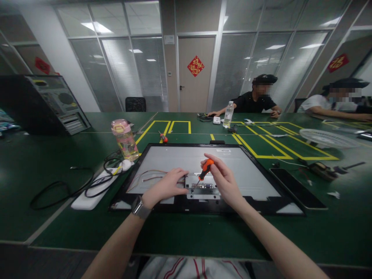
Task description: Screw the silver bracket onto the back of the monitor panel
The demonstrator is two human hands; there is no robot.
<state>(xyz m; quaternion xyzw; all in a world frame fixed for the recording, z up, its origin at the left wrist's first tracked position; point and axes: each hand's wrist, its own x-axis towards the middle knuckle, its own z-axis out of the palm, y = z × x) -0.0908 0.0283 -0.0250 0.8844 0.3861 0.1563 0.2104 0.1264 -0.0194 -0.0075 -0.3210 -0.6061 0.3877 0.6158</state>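
Observation:
A flat display panel [250, 170] with a black frame and grey metal back lies on the green table before me. A silvery metal bracket [203, 196] is at its near middle, with wires running off to the left. My right hand [225, 180] grips an orange and black screwdriver [207, 169], tilted, its tip down at the left part of the bracket. My left hand [168, 184] rests on the panel at the bracket's left edge, thumb and fingers apart. A watch [140, 208] is on the left wrist. Whether a screw sits under the tip is too small to tell.
Left of the panel are a white power strip [87, 199] with black cables and a pink-lidded bottle [124, 139]. Another screwdriver [163, 137] lies beyond the panel. A dark phone-like slab [296, 188] is at right. Two people sit across the table, near a water bottle [228, 114].

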